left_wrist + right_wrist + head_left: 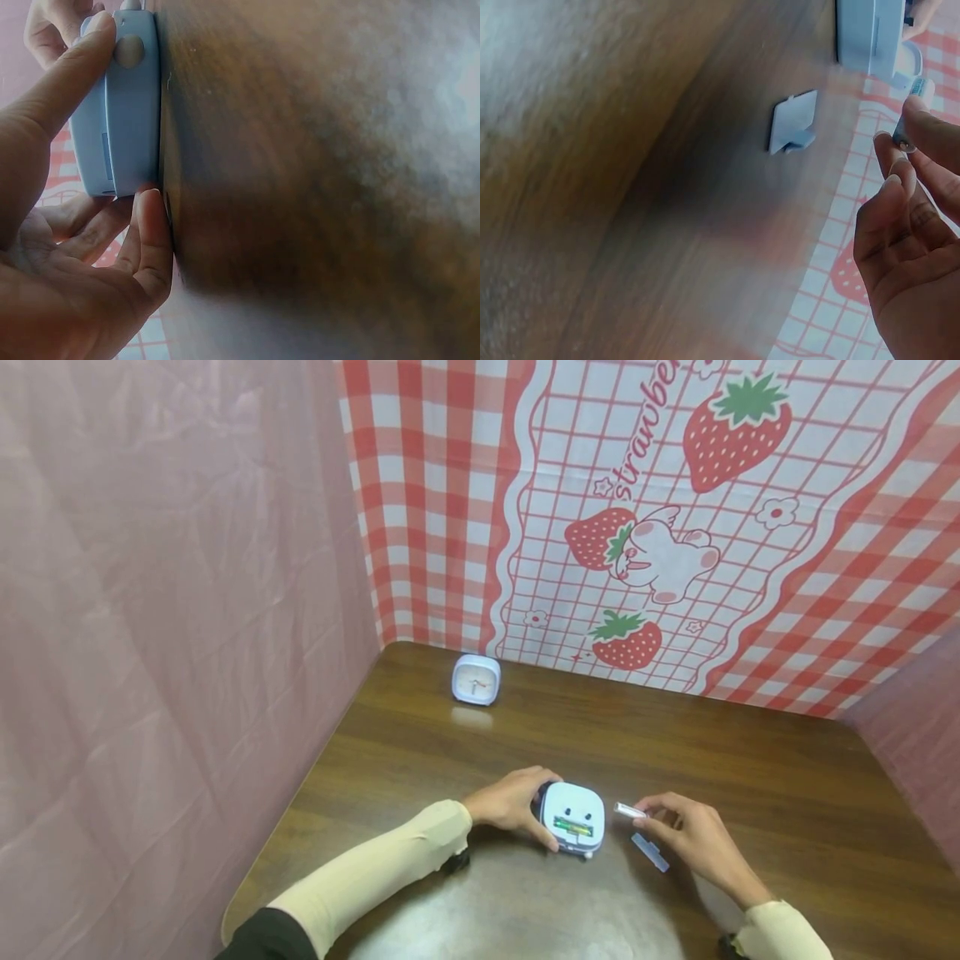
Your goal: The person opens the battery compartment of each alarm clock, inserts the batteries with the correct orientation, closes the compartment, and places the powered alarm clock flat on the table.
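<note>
Pale blue case (577, 797), battery slot (573, 827) uncovered, between 2 hands.
The left hand (517, 800) grips the case, which seems to rest on the tabletop (405, 743); the right hand (696, 833) pinches a white battery (628, 810) near the loose cover (649, 852).

Pale clock (476, 680) upright on wooden table (405, 752); strawberry-print cloth (645, 502) behind.

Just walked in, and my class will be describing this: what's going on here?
A person's left hand holds a pale clock back side up, its battery compartment open. The right hand pinches a battery beside the clock, not yet in the compartment. The detached battery cover lies on the brown table, and a second clock stands farther back.
</note>
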### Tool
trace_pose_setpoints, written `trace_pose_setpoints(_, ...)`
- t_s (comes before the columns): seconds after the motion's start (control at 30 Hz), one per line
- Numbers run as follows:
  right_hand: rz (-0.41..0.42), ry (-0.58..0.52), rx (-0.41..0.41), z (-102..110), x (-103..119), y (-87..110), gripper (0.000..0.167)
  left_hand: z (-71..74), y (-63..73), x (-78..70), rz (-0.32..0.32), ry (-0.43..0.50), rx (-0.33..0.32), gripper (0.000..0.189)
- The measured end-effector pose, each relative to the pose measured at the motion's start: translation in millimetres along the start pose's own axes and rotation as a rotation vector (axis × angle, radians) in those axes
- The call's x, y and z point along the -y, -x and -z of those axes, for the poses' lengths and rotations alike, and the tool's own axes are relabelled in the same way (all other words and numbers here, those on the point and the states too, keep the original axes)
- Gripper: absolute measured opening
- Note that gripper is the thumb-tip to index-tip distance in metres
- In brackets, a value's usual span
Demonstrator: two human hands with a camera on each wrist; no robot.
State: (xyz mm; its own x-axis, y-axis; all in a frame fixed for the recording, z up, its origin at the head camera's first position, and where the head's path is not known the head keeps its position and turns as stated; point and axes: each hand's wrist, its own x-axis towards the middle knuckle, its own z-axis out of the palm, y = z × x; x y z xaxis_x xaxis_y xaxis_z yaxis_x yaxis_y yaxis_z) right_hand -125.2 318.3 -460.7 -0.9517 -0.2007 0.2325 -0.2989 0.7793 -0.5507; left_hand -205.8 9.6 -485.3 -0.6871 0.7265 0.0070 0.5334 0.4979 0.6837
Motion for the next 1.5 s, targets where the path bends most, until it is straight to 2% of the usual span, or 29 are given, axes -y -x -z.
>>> trace_pose_setpoints(0.57,0.042,-0.041,0.023,-8,17,1.9,0.018,-0.8,1.5,0.2,0.002,-0.003,-0.002,0.094)
trace_pose_setpoints(1.0,0.07,-0.03,0.013,-11,17,1.1,0.019,-0.7,-1.8,1.9,0.009,0.006,0.008,0.096)
trace_pose_setpoints(1.2,0.012,0.008,-0.024,-6,8,-1.5,0.014,1.5,-1.5,-0.1,0.009,0.001,0.008,0.096)
trace_pose_setpoints(1.5,-0.184,0.147,-0.076,9,-37,2.8,0.02,1.4,-0.3,0.1,0.012,0.01,0.012,0.095)
